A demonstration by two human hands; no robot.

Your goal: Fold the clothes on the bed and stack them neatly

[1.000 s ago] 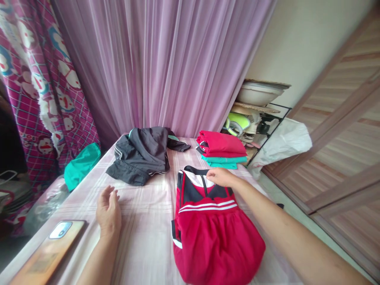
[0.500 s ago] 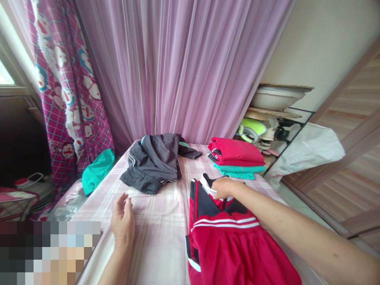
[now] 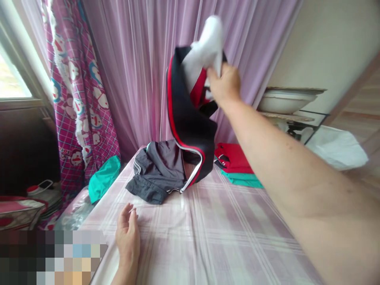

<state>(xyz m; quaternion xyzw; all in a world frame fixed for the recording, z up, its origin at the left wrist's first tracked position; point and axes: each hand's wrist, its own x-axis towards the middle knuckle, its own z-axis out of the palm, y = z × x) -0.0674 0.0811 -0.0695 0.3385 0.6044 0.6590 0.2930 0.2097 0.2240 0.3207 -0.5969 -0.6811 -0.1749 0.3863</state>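
My right hand is raised high in front of the curtain, gripping a red, black and white sports garment by its top; the cloth hangs down and its lower end reaches the checked bed sheet. Resting flat on the sheet near the front left is my left hand, fingers apart and holding nothing. A crumpled dark grey garment lies just behind the hanging one. To the right sits a folded stack of red and teal clothes.
A teal cloth lies at the bed's left edge beside a patterned pink curtain. A lilac curtain hangs behind. At the right stand a rack with a basin and a white bag. A window is at far left.
My right hand has lifted the red garment off the sheet, from lying flat to hanging high before the curtain. My left hand has stayed on the sheet.
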